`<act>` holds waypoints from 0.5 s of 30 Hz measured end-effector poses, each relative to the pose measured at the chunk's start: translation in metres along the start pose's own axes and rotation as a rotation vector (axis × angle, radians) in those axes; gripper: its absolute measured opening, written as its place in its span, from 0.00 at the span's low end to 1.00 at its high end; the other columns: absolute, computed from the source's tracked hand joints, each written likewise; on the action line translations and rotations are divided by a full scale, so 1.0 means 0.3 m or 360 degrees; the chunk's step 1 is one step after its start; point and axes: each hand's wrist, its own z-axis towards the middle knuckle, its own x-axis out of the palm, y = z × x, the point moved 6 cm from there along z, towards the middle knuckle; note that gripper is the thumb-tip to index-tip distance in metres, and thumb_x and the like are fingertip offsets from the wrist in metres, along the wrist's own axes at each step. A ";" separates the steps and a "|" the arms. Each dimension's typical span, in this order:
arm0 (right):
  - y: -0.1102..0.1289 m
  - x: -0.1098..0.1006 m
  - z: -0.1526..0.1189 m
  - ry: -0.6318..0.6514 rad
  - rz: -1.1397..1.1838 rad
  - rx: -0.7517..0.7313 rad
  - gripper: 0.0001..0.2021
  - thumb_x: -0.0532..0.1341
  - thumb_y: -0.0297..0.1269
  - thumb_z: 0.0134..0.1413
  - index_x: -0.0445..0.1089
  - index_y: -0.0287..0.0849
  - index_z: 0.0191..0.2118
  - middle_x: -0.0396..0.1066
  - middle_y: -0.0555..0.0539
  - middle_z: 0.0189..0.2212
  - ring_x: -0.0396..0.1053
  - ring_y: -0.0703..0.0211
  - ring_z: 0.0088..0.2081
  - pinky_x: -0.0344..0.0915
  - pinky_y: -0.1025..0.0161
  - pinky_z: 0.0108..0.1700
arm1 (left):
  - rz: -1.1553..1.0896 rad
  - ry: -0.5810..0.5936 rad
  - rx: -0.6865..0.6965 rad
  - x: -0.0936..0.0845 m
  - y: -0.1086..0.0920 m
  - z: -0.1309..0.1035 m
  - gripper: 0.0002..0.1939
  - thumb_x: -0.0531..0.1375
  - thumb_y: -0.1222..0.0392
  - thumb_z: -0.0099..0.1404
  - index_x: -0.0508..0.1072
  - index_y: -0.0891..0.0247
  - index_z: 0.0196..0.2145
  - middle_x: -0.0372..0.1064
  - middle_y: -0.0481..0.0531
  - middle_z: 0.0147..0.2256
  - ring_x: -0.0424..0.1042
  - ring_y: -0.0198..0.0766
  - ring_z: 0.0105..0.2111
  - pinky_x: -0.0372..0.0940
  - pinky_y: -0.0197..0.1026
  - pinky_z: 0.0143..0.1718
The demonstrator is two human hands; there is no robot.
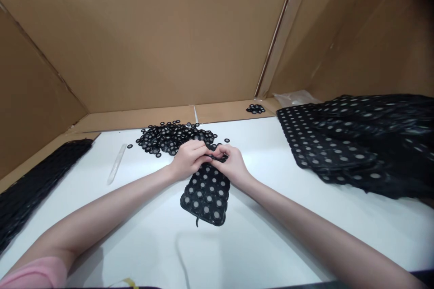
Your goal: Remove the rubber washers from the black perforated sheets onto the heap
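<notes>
Both hands' fingers (206, 157) pinch the dotted black piece's (206, 194) far end.

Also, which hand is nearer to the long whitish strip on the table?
The left hand. It is to the right of the strip; the right hand is farther right, beyond the left hand.
</notes>
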 end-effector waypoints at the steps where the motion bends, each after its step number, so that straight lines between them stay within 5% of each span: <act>1: 0.006 0.002 -0.002 0.0005 -0.0014 -0.0017 0.06 0.64 0.35 0.38 0.65 0.42 0.21 0.67 0.50 0.22 0.64 0.59 0.27 0.64 0.60 0.32 | -0.0034 -0.0009 -0.0033 0.001 0.000 0.000 0.12 0.55 0.57 0.67 0.74 0.65 0.32 0.67 0.51 0.26 0.66 0.37 0.29 0.60 0.39 0.32; 7: 0.026 0.005 -0.011 0.0008 0.0024 -0.0042 0.06 0.63 0.33 0.38 0.63 0.43 0.20 0.65 0.50 0.21 0.63 0.60 0.26 0.62 0.61 0.30 | -0.0376 -0.0100 -0.0372 -0.014 0.028 0.007 0.14 0.56 0.58 0.65 0.71 0.66 0.24 0.65 0.48 0.23 0.64 0.33 0.25 0.58 0.36 0.28; 15: -0.017 -0.006 -0.003 -0.0005 0.0046 0.0088 0.09 0.67 0.38 0.36 0.67 0.42 0.21 0.69 0.50 0.21 0.64 0.59 0.27 0.63 0.60 0.34 | -0.0010 0.0076 0.0054 0.000 -0.001 0.007 0.11 0.55 0.58 0.66 0.74 0.66 0.36 0.70 0.53 0.30 0.68 0.37 0.31 0.62 0.38 0.35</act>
